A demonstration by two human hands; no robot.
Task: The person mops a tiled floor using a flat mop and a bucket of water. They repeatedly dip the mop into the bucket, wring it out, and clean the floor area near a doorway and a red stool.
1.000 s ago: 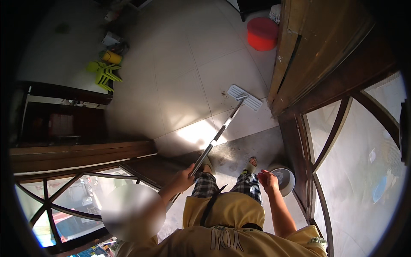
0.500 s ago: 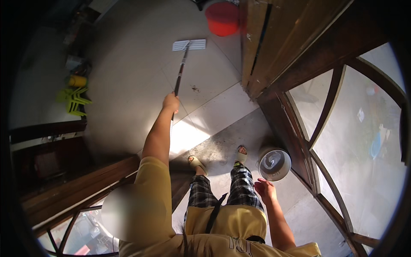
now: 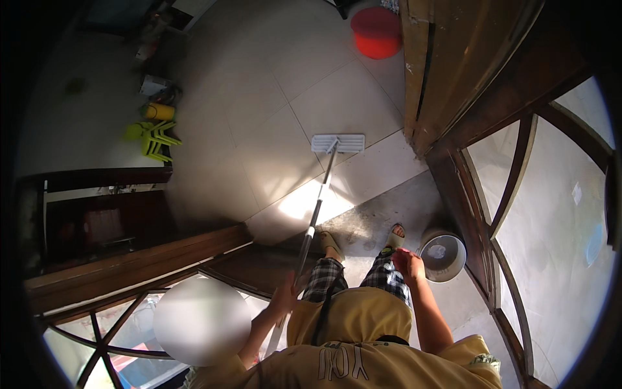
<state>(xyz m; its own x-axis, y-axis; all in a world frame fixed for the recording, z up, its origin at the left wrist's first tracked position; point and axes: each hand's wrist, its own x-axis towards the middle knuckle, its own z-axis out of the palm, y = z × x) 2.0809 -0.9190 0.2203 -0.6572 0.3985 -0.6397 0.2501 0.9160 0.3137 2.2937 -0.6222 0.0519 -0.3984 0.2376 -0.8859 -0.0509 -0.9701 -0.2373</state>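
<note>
My left hand point(image 3: 283, 295) is wrapped round the handle of a flat mop, low at my left side. The long dark and silver mop handle point(image 3: 317, 209) slants away from me to a pale rectangular mop head point(image 3: 337, 144), which lies flat on the tiles beyond a sunlit patch. My right hand point(image 3: 408, 264) hangs by my right thigh, loosely curled with nothing visible in it. Nearest to it stands a round grey bucket point(image 3: 462, 266) with some pale contents at its bottom.
Brown wooden door leaves with glass panes flank me, the right one point(image 3: 447, 194) beside the bucket. A red round stool point(image 3: 377, 34) stands far ahead. Green plastic chairs point(image 3: 155, 139) and a yellow container point(image 3: 159, 111) are at the left. My slippered feet point(image 3: 396, 236) rest on a rough threshold strip.
My left arm has drawn back, pulling the mop head toward me across the tiles to near the threshold. My right hand's fingers have curled in a little. The view has shifted left.
</note>
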